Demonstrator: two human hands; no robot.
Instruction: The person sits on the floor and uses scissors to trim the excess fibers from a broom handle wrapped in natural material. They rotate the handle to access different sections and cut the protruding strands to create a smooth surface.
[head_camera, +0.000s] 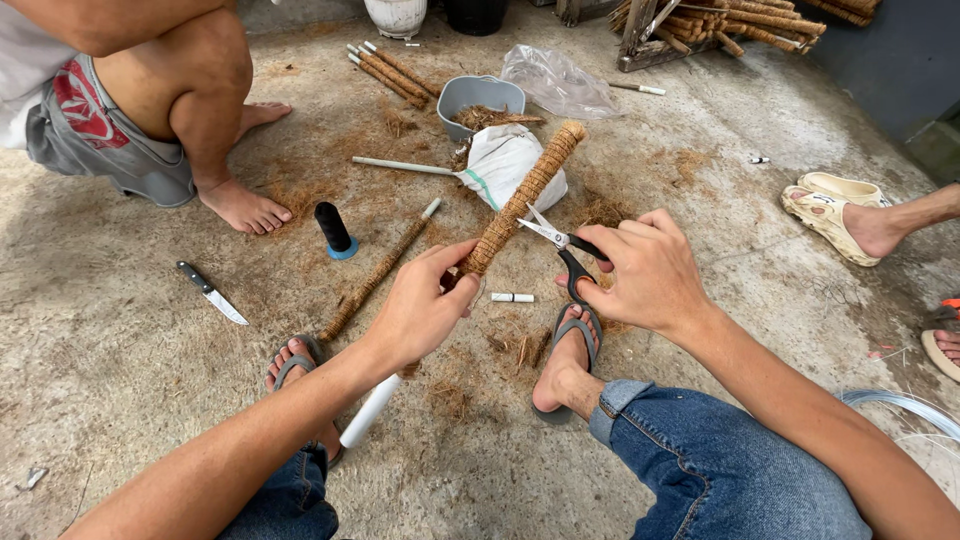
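Head cam: left hand was clenched round the lower end of the coir-wrapped pole, which slanted up and away over the concrete floor. Right hand, just right of the pole, gripped small scissors by the black handles, blades parted w/ tips nearly touching the pole's coir. Beyond the pole's far end lay a white sack and grey tub. Black thread spool and knife sat well left of the pole.
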